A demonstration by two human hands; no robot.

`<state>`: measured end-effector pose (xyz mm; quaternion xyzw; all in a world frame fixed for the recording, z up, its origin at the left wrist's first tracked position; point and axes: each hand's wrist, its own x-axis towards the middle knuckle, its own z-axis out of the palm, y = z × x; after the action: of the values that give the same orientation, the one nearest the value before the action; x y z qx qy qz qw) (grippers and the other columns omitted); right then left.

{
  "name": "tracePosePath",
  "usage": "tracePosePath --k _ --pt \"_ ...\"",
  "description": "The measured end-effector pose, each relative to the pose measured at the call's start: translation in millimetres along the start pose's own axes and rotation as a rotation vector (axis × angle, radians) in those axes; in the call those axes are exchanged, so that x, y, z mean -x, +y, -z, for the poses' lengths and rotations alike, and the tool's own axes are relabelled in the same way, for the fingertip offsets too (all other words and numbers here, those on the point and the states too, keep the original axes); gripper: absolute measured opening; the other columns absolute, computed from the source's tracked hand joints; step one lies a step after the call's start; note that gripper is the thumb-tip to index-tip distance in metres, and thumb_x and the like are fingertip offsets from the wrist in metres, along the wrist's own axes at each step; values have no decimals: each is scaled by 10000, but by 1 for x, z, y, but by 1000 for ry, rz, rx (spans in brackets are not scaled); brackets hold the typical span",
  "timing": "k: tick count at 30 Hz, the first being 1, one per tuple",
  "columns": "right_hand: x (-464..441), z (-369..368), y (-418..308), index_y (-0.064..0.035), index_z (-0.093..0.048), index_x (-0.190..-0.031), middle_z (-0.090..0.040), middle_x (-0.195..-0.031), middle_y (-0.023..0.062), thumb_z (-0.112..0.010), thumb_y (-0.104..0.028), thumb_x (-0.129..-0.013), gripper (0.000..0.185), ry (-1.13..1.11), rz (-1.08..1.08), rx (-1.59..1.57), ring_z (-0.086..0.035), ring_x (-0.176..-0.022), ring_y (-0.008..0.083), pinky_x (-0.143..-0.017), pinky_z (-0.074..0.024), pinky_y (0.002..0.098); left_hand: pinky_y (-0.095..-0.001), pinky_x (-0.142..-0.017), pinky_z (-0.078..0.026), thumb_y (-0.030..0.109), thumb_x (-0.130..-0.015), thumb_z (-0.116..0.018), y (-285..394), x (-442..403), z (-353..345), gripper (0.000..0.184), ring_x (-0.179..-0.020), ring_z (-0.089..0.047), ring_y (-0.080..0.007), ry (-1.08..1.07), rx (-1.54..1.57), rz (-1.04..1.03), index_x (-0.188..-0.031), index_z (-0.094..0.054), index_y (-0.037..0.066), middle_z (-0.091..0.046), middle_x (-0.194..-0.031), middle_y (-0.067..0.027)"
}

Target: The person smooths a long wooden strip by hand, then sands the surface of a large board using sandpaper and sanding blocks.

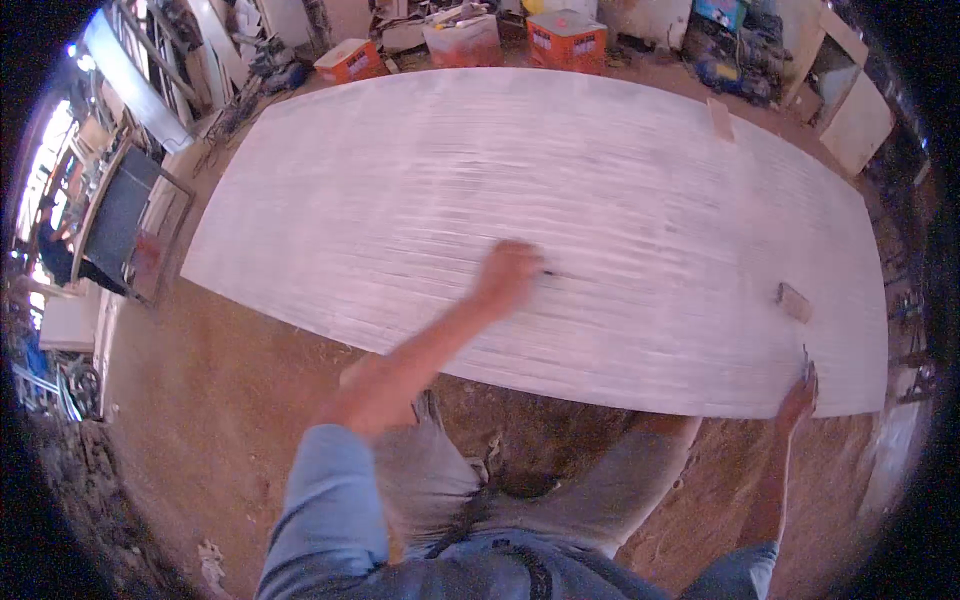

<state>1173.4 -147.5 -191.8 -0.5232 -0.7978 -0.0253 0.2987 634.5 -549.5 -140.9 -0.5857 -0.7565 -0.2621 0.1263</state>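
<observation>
A large pale panel, streaked with fine lengthwise lines, lies before me. My left hand is over its middle, blurred by motion, fingers curled. A small dark tip pokes out beside the fingers; what it belongs to cannot be made out. At the panel's near right edge my right hand is closed around a thin dark tool that points up and away from me; its kind is too small to tell. Beyond that hand, a small brownish block rests on the panel.
A flat wooden piece lies at the panel's far right edge. Orange boxes stand behind it. At left are a dark-topped table and another person. Brown floor runs along the near side, under my legs.
</observation>
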Motion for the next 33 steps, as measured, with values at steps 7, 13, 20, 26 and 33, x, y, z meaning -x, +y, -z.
tracePosePath --k 7,13,20,26,33 --pt "-4 -33 51 -41 -518 -1282 -556 -1247 141 -437 -17 -880 410 76 105 -203 -513 -1153 246 -993 -390 337 -433 -970 -381 117 -694 -611 -29 12 7 298 -1052 -535 -292 -233 5 57 -986 -667 131 -619 -1041 -63" --pt "8 -4 11 -36 -513 -1287 -547 -1262 141 -437 -14 -886 408 112 65 -389 -500 -1176 245 -1002 -386 346 -412 -860 -430 202 -751 -652 -213 128 152 118 -854 -590 -261 -98 -394 260 -839 -728 190 -650 -804 -47" --pt "7 -4 10 -44 -536 -1265 -555 -1262 153 -461 -59 -893 380 106 151 -182 -517 -1156 299 -998 -385 379 -407 -876 -425 134 -754 -632 -69 24 34 127 -934 -574 -270 -18 -56 -1 -863 -695 117 -635 -851 -73" --pt "5 -2 4 -52 -552 -1248 -581 -1226 148 -455 -36 -889 373 96 5 5 -531 -1137 302 -985 -398 376 -429 -941 -403 76 -748 -543 88 -80 -59 218 -1024 -552 -251 -186 -23 -24 -945 -634 85 -615 -973 -85" --pt "9 -8 11 -60 -544 -1257 -572 -1234 155 -466 -37 -884 382 130 126 -52 -544 -1121 309 -955 -425 394 -433 -931 -392 119 -800 -555 -77 22 35 148 -989 -554 -259 -126 -111 -19 -861 -689 130 -641 -901 -69"
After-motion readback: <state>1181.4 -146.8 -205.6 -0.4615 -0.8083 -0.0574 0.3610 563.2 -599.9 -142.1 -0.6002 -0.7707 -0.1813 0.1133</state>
